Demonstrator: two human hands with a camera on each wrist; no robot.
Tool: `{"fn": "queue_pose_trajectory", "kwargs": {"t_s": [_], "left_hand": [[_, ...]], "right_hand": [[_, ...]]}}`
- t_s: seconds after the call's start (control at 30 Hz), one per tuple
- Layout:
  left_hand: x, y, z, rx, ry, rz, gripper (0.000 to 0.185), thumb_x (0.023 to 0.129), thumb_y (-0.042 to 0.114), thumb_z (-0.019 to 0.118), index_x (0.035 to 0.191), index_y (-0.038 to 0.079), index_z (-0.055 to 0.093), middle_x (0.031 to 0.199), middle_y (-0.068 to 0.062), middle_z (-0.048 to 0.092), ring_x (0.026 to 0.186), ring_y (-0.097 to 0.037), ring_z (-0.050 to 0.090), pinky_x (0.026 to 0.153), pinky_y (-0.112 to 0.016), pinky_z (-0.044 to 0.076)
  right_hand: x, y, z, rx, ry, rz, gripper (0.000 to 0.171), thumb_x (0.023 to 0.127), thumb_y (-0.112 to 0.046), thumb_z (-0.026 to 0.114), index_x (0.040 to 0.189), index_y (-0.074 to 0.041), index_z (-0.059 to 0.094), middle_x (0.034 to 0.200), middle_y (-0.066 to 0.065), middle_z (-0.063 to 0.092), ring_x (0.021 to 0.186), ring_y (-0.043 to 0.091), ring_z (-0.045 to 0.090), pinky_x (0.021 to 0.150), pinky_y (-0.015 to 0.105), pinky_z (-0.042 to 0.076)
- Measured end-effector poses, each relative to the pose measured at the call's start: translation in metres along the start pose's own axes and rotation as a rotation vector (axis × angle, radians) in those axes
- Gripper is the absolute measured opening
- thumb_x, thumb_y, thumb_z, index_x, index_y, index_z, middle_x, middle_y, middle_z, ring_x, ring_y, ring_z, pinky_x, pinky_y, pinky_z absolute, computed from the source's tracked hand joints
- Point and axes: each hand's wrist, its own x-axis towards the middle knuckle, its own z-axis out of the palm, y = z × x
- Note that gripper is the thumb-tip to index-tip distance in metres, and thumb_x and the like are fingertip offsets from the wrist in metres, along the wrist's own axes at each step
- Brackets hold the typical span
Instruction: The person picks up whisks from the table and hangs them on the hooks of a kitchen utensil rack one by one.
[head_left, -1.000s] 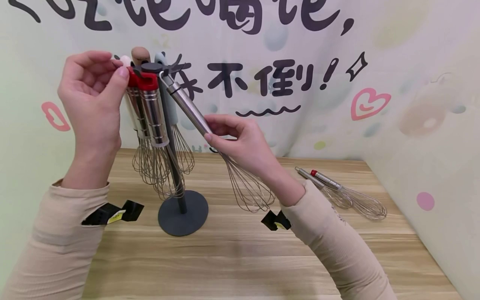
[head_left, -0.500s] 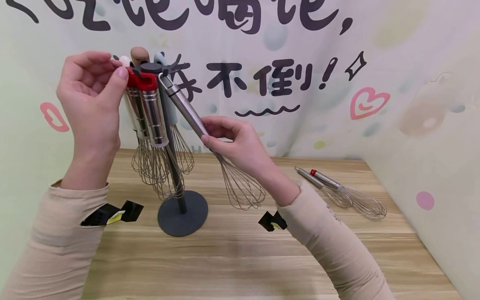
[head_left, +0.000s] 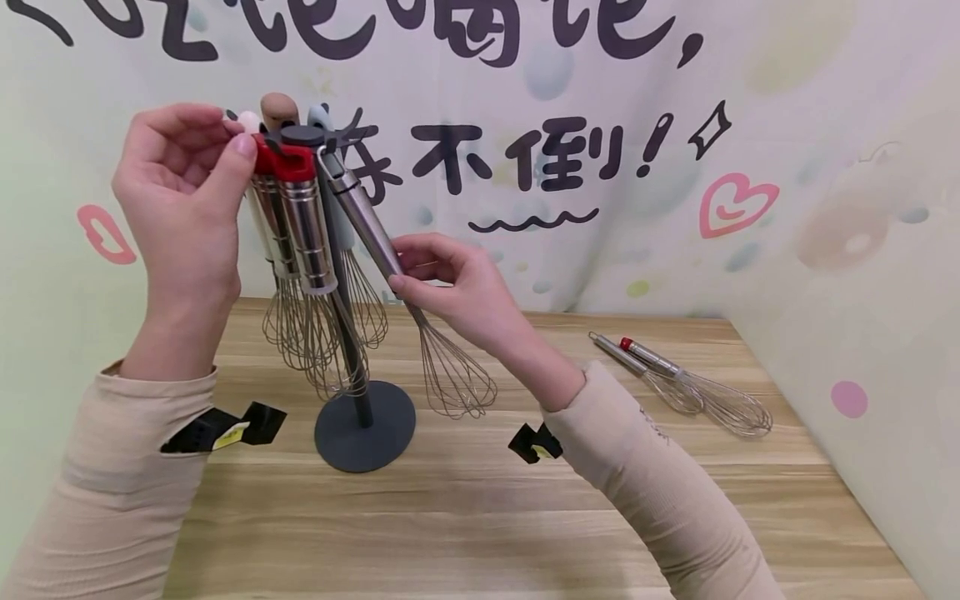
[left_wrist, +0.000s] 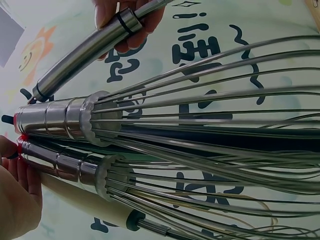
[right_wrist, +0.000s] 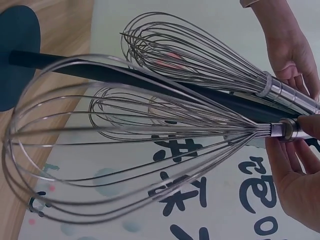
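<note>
A dark grey stand (head_left: 365, 446) holds several hanging whisks around its hooked top. My right hand (head_left: 468, 292) pinches the lower handle of a steel whisk (head_left: 363, 212). This whisk slants down to the right, its hanging loop at a hook of the stand; its wires (right_wrist: 125, 135) fill much of the right wrist view. At the stand's left, my left hand (head_left: 183, 171) pinches the red end of one steel-handled whisk (left_wrist: 65, 162) between thumb and fingers. Beside it hangs another red-ended whisk (head_left: 307, 225). Brown (head_left: 280, 108) and pale blue (head_left: 345, 229) handles show behind.
Two more whisks lie side by side on the wooden table (head_left: 480, 533) at the right: a plain steel one (head_left: 618, 354) and a red-ended one (head_left: 660, 358). A printed cloth backdrop (head_left: 637, 250) stands behind, with a pale wall on the right.
My right hand has moved left and slightly down. The steel whisk has swung toward the stand and hangs less slanted. My left hand stays at the red end.
</note>
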Motion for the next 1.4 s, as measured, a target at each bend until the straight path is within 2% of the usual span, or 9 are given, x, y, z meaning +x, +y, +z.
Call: {"fn": "queue_pose_trajectory", "kwargs": {"t_s": [0.2, 0.63, 0.93, 1.13, 1.4], "left_hand": [[0.001, -0.002, -0.002, 0.008, -0.004, 0.010, 0.018, 0.077, -0.012, 0.068, 0.091, -0.002, 0.062, 0.086, -0.012, 0.064, 0.081, -0.021, 0.060, 0.077, -0.022, 0.052], [0.003, -0.007, -0.004, 0.048, -0.038, 0.078, 0.015, 0.079, -0.008, 0.067, 0.087, 0.004, 0.065, 0.087, -0.012, 0.064, 0.083, -0.022, 0.060, 0.076, -0.024, 0.052], [0.002, -0.009, -0.004, 0.035, -0.046, 0.082, 0.014, 0.079, -0.008, 0.068, 0.087, 0.003, 0.065, 0.087, -0.012, 0.064, 0.082, -0.022, 0.061, 0.075, -0.023, 0.052], [0.002, -0.008, -0.004, 0.044, -0.043, 0.082, 0.014, 0.079, -0.008, 0.068, 0.087, 0.004, 0.065, 0.087, -0.012, 0.064, 0.082, -0.022, 0.060, 0.075, -0.023, 0.052], [0.001, -0.007, -0.004, 0.021, -0.034, 0.073, 0.015, 0.079, -0.009, 0.068, 0.088, 0.002, 0.065, 0.087, -0.013, 0.064, 0.082, -0.023, 0.061, 0.075, -0.023, 0.053]], "right_hand": [[0.002, 0.003, 0.003, -0.009, -0.004, 0.011, 0.036, 0.087, -0.003, 0.066, 0.122, -0.001, 0.060, 0.109, 0.016, 0.065, 0.093, 0.018, 0.066, 0.078, 0.022, 0.056], [0.007, 0.007, 0.012, 0.012, -0.004, 0.018, 0.033, 0.087, -0.004, 0.067, 0.120, -0.001, 0.061, 0.109, 0.016, 0.067, 0.091, 0.015, 0.065, 0.077, 0.021, 0.056], [0.009, 0.008, 0.014, -0.024, -0.023, 0.035, 0.032, 0.088, -0.007, 0.067, 0.119, -0.003, 0.062, 0.112, 0.014, 0.067, 0.096, 0.018, 0.066, 0.079, 0.019, 0.055], [0.009, 0.011, 0.013, -0.063, -0.018, 0.010, 0.027, 0.089, -0.007, 0.065, 0.116, -0.003, 0.064, 0.105, 0.013, 0.068, 0.088, 0.016, 0.065, 0.073, 0.016, 0.052], [0.008, 0.013, 0.011, -0.079, -0.028, 0.011, 0.025, 0.090, -0.009, 0.065, 0.114, -0.005, 0.065, 0.099, 0.012, 0.069, 0.083, 0.012, 0.063, 0.070, 0.017, 0.050]]}}
